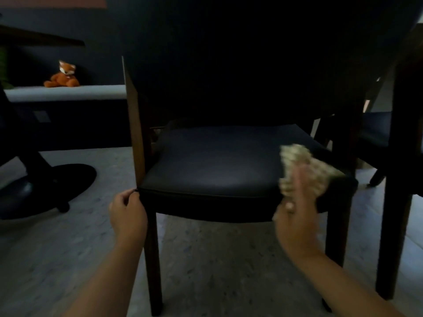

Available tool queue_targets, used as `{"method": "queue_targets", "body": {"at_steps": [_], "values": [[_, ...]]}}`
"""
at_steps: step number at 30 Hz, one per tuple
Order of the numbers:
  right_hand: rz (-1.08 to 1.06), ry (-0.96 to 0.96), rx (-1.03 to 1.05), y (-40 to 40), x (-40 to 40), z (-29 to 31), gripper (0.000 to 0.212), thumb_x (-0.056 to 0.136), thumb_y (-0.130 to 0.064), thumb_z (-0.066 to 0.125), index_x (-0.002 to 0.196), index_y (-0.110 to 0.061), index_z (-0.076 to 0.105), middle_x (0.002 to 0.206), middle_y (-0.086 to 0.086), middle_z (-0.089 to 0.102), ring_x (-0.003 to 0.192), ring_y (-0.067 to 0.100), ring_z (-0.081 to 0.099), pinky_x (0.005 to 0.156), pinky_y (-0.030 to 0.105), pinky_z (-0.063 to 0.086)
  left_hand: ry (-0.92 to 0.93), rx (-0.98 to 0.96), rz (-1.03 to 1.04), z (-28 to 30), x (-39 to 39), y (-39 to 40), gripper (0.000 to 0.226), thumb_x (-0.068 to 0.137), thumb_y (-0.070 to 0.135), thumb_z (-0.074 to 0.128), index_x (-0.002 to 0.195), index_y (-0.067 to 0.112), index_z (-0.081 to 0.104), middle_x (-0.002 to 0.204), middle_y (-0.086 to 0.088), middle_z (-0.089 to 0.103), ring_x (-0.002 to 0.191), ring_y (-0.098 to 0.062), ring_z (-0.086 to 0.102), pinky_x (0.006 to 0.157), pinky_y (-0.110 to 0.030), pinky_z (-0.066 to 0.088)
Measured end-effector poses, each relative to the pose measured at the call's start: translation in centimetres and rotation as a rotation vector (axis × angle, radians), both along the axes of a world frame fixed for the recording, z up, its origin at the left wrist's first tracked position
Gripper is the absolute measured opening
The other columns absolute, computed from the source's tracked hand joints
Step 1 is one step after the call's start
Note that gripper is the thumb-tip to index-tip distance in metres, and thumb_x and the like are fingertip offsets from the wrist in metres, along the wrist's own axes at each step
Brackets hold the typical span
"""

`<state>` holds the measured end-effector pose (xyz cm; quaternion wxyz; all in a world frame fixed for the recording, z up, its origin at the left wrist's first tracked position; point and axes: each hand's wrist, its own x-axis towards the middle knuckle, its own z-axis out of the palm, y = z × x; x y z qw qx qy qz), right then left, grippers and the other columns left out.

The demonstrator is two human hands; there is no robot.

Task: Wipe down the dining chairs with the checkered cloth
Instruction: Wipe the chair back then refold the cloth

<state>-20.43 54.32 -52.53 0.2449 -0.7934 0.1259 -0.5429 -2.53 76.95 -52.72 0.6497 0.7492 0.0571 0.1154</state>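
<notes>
Currently mid-wipe on the seat of the chair (219,161) at frame centre. Right hand (297,202) lies flat, fingers straight, pressing the checkered cloth (297,161) onto the seat's front-right corner; cloth is blurred, probably from motion. Left hand (128,211), lower left of centre, has fingers curled round the seat's front-left corner at the leg, looks like bracing.

To do this well, my read:
- keep the palm flat so the cloth stays spread, not bunched
- overlapping passes across to the left edge, then the front rim
- keep the left grip so the chair doesn't skate on the floor (68,248)
- backrest is too dark to judge, do it anyway
- second chair (389,138) at right edge not yet handled, as far as I can tell.
</notes>
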Motion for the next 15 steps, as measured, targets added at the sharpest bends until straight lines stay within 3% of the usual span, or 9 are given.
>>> {"method": "queue_targets", "body": {"at_steps": [1, 3, 6, 10, 12, 15], "values": [[0.088, 0.038, -0.149, 1.9, 1.3, 0.5, 0.062, 0.084, 0.011, 0.036, 0.144, 0.007, 0.027, 0.153, 0.022, 0.025, 0.142, 0.033, 0.023, 0.116, 0.048, 0.019, 0.08, -0.105, -0.004, -0.1, 0.3, 0.3, 0.018, 0.1, 0.025, 0.046, 0.103, 0.017, 0.061, 0.1, -0.006, 0.062, 0.099, -0.023, 0.058, 0.078, -0.035, 0.045], [0.229, 0.126, -0.41, 5.5, 4.6, 1.5, 0.051, 0.081, 0.013, 0.041, 0.133, 0.014, 0.042, 0.142, 0.028, 0.039, 0.136, 0.038, 0.034, 0.113, 0.05, 0.027, 0.284, -0.408, -0.087, -0.1, 0.9, 0.9, 0.024, 0.102, 0.03, 0.043, 0.097, 0.017, 0.062, 0.094, -0.002, 0.064, 0.101, -0.019, 0.059, 0.082, -0.033, 0.042], [0.331, 0.229, -0.88, 9.7, 8.6, 1.6, 0.041, 0.09, -0.003, 0.043, 0.129, 0.007, 0.052, 0.135, 0.023, 0.052, 0.128, 0.036, 0.048, 0.109, 0.045, 0.037, 0.467, -0.689, -0.213, -0.9, 1.4, 2.1, 0.045, 0.104, 0.042, 0.028, 0.112, 0.011, 0.06, 0.099, -0.002, 0.065, 0.107, -0.02, 0.058, 0.093, -0.035, 0.039], [0.278, 0.505, -1.334, 14.1, 11.9, 0.3, 0.047, 0.099, -0.02, 0.029, 0.143, -0.006, 0.04, 0.147, 0.012, 0.042, 0.138, 0.025, 0.036, 0.116, 0.037, 0.024, 0.504, -0.738, -0.223, -2.4, 1.2, 3.2, 0.047, 0.103, 0.041, 0.029, 0.102, 0.012, 0.065, 0.097, -0.005, 0.072, 0.091, -0.021, 0.065, 0.072, -0.033, 0.047], [0.178, 0.6, -1.486, 15.2, 13.3, -0.2, 0.048, 0.1, -0.02, 0.031, 0.144, -0.003, 0.036, 0.149, 0.013, 0.039, 0.14, 0.027, 0.032, 0.117, 0.039, 0.021, 0.514, -0.738, -0.242, -3.0, 1.2, 3.4, 0.047, 0.103, 0.043, 0.029, 0.106, 0.012, 0.066, 0.104, -0.007, 0.071, 0.098, -0.023, 0.065, 0.077, -0.035, 0.049], [0.022, 0.691, -1.734, 14.4, 14.4, -0.8, 0.052, 0.099, -0.02, 0.039, 0.146, 0.0, 0.029, 0.154, 0.018, 0.025, 0.144, 0.035, 0.017, 0.117, 0.047, 0.004, 0.56, -0.687, -0.247, -3.5, 1.3, 3.1, 0.048, 0.104, 0.045, 0.028, 0.114, 0.01, 0.059, 0.11, -0.009, 0.066, 0.099, -0.025, 0.062, 0.088, -0.039, 0.045]]}}
